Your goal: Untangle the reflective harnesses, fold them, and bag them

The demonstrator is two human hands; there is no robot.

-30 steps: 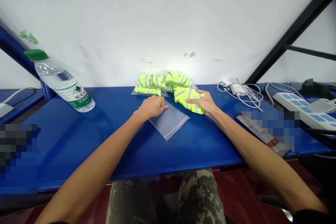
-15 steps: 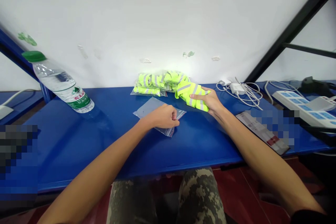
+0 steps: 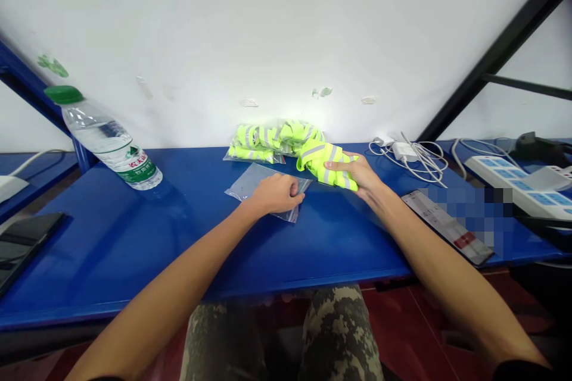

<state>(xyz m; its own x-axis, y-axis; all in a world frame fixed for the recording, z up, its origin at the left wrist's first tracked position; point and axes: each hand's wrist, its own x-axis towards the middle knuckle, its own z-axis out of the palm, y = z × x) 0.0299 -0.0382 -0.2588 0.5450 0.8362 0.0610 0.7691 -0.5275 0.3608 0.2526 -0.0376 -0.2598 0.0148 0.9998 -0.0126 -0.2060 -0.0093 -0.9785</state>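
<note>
A clear zip bag [image 3: 250,181] lies flat on the blue table [image 3: 179,238]. My left hand [image 3: 277,193] rests on its near right end, fingers curled and pinching the bag's edge. My right hand [image 3: 360,174] holds a folded neon-yellow vest with grey reflective stripes [image 3: 324,164] just above the table, right of the bag's opening. Behind them, against the white wall, sits a pile of bagged neon-yellow vests [image 3: 272,137].
A water bottle with a green cap [image 3: 105,143] leans at the back left. A dark phone [image 3: 22,241] lies at the left edge. White charger cables [image 3: 413,155], a power strip [image 3: 513,181] and a printed card [image 3: 447,226] occupy the right side. A black frame bar [image 3: 491,53] slants up.
My left hand slid from the bag's far end to its near right edge and pinched it; the bag turned. My right hand lifted the folded vest slightly up and right.
</note>
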